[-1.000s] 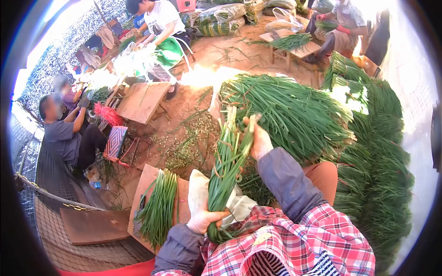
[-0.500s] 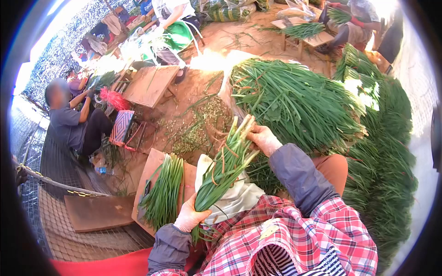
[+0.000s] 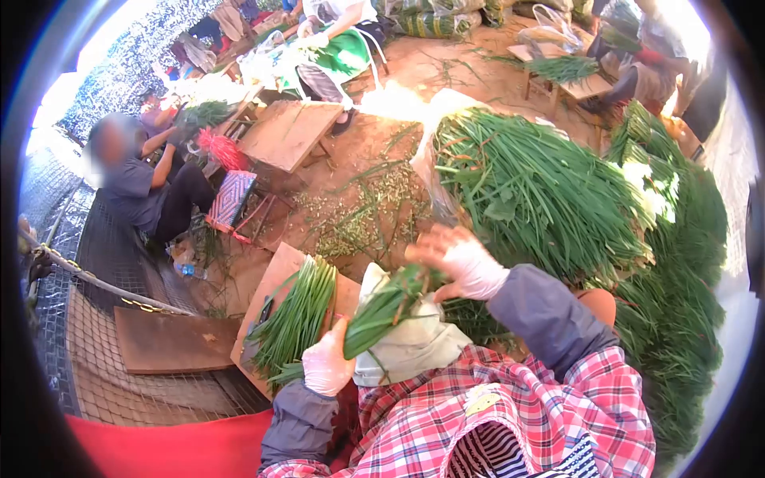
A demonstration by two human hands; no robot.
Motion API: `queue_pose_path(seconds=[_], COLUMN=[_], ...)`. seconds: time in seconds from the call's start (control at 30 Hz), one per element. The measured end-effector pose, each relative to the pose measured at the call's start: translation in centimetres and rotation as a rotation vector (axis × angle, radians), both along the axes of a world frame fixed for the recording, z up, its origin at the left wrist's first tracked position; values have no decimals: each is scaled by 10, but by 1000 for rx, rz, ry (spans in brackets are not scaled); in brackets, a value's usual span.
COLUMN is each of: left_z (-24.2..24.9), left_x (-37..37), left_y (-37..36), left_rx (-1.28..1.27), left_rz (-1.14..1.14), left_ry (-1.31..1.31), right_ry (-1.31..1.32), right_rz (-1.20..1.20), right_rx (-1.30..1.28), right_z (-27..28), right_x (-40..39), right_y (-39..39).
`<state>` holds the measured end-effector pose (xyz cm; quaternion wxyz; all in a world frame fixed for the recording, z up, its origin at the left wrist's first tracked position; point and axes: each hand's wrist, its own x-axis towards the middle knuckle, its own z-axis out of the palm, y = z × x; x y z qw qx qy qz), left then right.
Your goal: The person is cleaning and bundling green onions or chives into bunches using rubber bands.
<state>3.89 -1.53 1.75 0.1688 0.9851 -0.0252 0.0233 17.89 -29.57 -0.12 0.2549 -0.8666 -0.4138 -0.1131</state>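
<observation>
In my gloved left hand (image 3: 328, 362) is a bunch of garlic chives (image 3: 388, 313), gripped near its leafy end above my lap. My gloved right hand (image 3: 464, 264) hovers by the other end of the bunch with fingers spread; whether it touches the stalks is hard to tell. A pale cloth (image 3: 414, 350) covers my lap under the bunch. Left of it, a neat pile of chives (image 3: 296, 317) lies on a wooden board (image 3: 347, 296). A dark object like a knife handle (image 3: 266, 309) shows at the board's left side.
A big heap of chives (image 3: 542, 187) on plastic sheeting rises ahead right, with more chives (image 3: 677, 319) along the right side. A small wooden table (image 3: 293, 134) and a woven seat (image 3: 231, 199) stand ahead left, near a seated person (image 3: 135, 179). Trimmings (image 3: 358, 215) litter the ground.
My right hand has let go of the bunch's far end and spread its fingers. The bunch now looks shorter and partly blurred. My view has swung slightly left.
</observation>
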Motion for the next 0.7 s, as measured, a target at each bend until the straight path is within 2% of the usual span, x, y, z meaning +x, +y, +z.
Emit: queue_pose_path(seconds=[0.07,0.17,0.27,0.37,0.43,0.47,0.5,0.53,0.6,0.67,0.7], left_z=[2,9,5,8,6,0,-3,2,21,29,26], left_x=[-1,-5,-7,-5,-8,-10,-11,-12,-15,-18,-19], left_y=[1,2,5,4,6,13,18,20,23,26,30], left_rx=[-47,-138,-296,-438,-533,-565,-597,-711,-934,-1098,-1182], left_rz=[-37,23,14,-6,-33,-61,-89,-5,165,263,291], left_ry=[26,216,278,411,422,393,363,447,619,645,646], right_ry=[165,505,829,646,771,721,781,841,768,906,594], right_rz=[256,173,31,-79,-160,-207,-297,-389,-528,-617,-622], right_rx=[-16,162,433,426,717,718,812,905,976,1031,585], right_z=[-24,-27,-31,-23,-47,-52,-53,-54,-81,-83,-142], right_x=[10,-3,-7,-3,12,20,28,35,54,45,52], right_y=[6,10,6,4,-3,-12,-21,-33,-65,-81,-97])
